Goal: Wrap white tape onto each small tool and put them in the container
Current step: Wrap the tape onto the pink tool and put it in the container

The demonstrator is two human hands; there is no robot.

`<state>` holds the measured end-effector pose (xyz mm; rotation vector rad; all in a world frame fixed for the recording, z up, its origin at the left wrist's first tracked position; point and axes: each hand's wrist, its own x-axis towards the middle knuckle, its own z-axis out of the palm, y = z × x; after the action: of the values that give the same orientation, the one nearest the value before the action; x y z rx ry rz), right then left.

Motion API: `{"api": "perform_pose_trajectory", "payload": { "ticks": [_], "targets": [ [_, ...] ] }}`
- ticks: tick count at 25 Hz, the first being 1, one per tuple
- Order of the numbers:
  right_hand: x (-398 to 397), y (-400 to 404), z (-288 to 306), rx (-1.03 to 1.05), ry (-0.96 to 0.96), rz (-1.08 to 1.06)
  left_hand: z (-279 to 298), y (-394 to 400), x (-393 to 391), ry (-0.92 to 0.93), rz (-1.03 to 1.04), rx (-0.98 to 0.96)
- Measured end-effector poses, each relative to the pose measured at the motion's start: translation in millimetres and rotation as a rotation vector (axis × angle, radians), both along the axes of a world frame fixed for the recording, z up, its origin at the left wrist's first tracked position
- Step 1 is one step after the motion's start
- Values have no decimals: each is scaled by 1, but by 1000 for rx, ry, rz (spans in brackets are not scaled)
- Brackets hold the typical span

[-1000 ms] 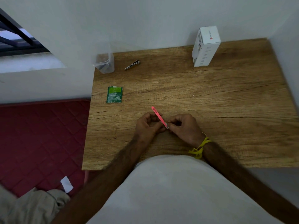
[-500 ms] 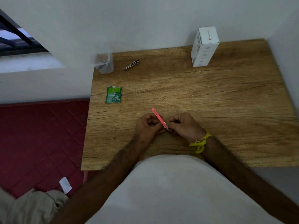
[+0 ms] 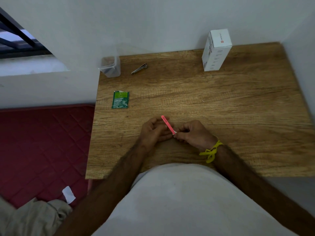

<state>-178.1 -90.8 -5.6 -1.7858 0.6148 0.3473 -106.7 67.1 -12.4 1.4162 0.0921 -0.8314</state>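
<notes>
A thin pink stick-like tool points up and to the left from between my hands, low over the wooden table. My left hand holds its lower half with curled fingers. My right hand pinches its lower tip, where a small bit of white tape shows. A metal nail clipper lies at the back of the table. Beside it, at the back left corner, stands a clear plastic container with something dark inside.
A white carton stands upright at the back right. A torn green sachet lies on the left part of the table. White walls close in the back and right; a red quilted mat lies left of the table.
Both hands stay on the pink tool at the same spot; the fingers have shifted slightly around its lower end.
</notes>
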Motion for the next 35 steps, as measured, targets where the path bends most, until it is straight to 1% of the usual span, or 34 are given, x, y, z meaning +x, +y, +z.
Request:
{"api": "perform_pose_trajectory", "payload": {
  "ticks": [4, 9, 13, 15, 18, 21, 23, 29, 32, 35],
  "targets": [
    [2, -3, -1, 56, 53, -24, -2, 2, 9, -25, 70, -106],
    [3, -4, 0, 84, 60, -7, -3, 6, 9, -100, -22, -197],
    [3, -5, 5, 190, 120, -11, -7, 8, 11, -154, -53, -159],
    [1, -3, 7, 289, 152, -48, -7, 8, 10, -187, -96, -137],
    [-1, -3, 10, 410, 180, -119, -6, 9, 10, -189, -147, -147],
    [0, -5, 11, 457, 211, -119, -3, 10, 13, -217, -192, -152],
    [1, -7, 11, 481, 229, -121, 0, 8, 15, -255, -216, -123],
    [2, -10, 12, 586, 257, -161, -3, 4, 13, -313, -221, -65],
    [6, -10, 13, 595, 298, -160, -6, 6, 12, -330, -216, -55],
    [8, -8, 14, 579, 300, -175, -7, 8, 15, -299, -181, -65]
  ]
}}
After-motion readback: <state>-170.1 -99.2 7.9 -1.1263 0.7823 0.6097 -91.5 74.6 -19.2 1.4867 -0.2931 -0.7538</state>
